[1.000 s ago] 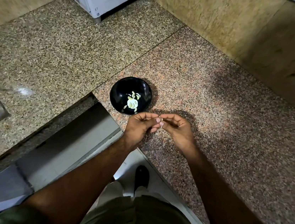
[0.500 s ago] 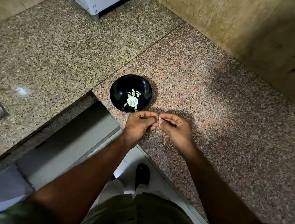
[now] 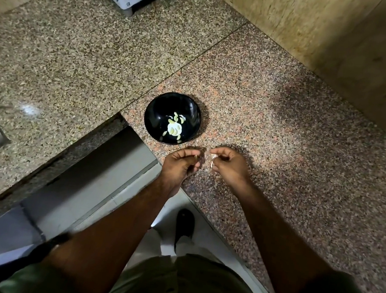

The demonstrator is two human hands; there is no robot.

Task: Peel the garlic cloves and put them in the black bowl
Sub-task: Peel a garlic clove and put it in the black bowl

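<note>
The person stands at the corner of a speckled granite worktop (image 3: 275, 122), both hands held just above it and just in front of the black bowl (image 3: 172, 118). The right hand (image 3: 227, 166) pinches a pale garlic clove (image 3: 212, 160) between thumb and curled fingertips, held low and close to the bowl, probably so a peeled clove has only a short way to travel. The left hand (image 3: 181, 163) is curled too, its fingertips pinched on a small sliver that looks like skin, though blur makes that uncertain; the two hands sit slightly apart, as they would when skin is being pulled off. Several peeled cloves (image 3: 174, 127) already lie heaped in the bottom of the bowl, so the task seems well under way.
</note>
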